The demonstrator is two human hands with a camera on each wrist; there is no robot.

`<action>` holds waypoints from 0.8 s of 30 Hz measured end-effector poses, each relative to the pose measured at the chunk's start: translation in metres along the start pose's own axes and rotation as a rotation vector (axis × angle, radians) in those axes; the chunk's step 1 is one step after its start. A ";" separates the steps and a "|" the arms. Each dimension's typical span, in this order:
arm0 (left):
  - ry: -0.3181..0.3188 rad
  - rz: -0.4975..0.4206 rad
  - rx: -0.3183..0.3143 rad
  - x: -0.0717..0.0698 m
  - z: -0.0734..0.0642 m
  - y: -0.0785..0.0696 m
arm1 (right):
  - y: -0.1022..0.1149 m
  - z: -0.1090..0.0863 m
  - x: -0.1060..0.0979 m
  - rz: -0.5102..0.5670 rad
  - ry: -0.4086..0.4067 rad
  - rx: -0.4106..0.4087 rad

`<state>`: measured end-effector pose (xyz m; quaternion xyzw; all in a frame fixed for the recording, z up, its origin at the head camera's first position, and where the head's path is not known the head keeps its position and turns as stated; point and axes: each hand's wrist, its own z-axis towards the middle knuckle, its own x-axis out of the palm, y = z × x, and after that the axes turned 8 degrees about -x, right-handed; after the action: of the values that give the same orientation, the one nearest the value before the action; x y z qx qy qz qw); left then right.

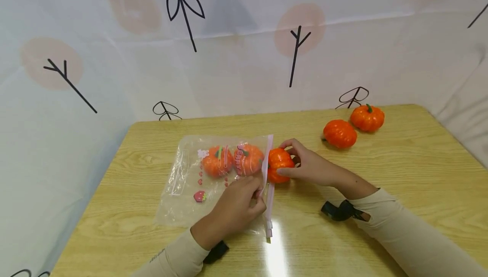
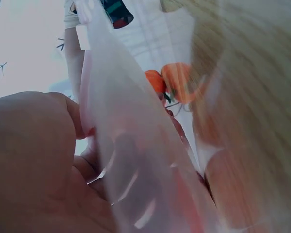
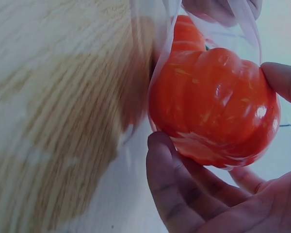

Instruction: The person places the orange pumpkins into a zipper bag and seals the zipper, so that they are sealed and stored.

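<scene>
A clear zip bag [image 1: 183, 209] with printed pictures lies on the table, its pink-edged mouth facing right. Inside it are two small orange pumpkins, one on the left [image 1: 213, 167] and another [image 1: 249, 164] nearer the mouth. My left hand [image 1: 240, 200] pinches the upper edge of the bag's mouth and lifts it. With thumb and fingers around it, my right hand [image 1: 309, 164] holds a third pumpkin [image 1: 280, 171] right at the opening. The right wrist view shows that pumpkin [image 3: 216, 109] partly between the bag's edges, fingers beneath and thumb on its side.
Two more pumpkins, one tipped on its side [image 1: 340, 134] and one upright with a green stem [image 1: 367, 119], sit at the back right of the wooden table [image 1: 411, 158]. A patterned white cloth [image 1: 244, 73] hangs behind. The bag's slider [image 1: 269, 225] is at the mouth's near end.
</scene>
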<state>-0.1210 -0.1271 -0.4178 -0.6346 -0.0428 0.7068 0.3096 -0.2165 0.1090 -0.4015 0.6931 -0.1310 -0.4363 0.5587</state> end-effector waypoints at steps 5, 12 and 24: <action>-0.031 0.005 0.008 0.003 0.000 0.001 | -0.002 0.000 0.002 0.036 0.014 0.005; -0.031 0.029 0.026 0.005 0.000 0.003 | -0.002 0.000 0.005 0.108 0.033 0.019; -0.048 0.021 0.072 0.006 0.000 0.004 | 0.000 0.000 0.008 0.142 0.039 0.041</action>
<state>-0.1225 -0.1271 -0.4251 -0.6065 -0.0182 0.7259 0.3238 -0.2114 0.1037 -0.4057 0.7017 -0.1776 -0.3791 0.5766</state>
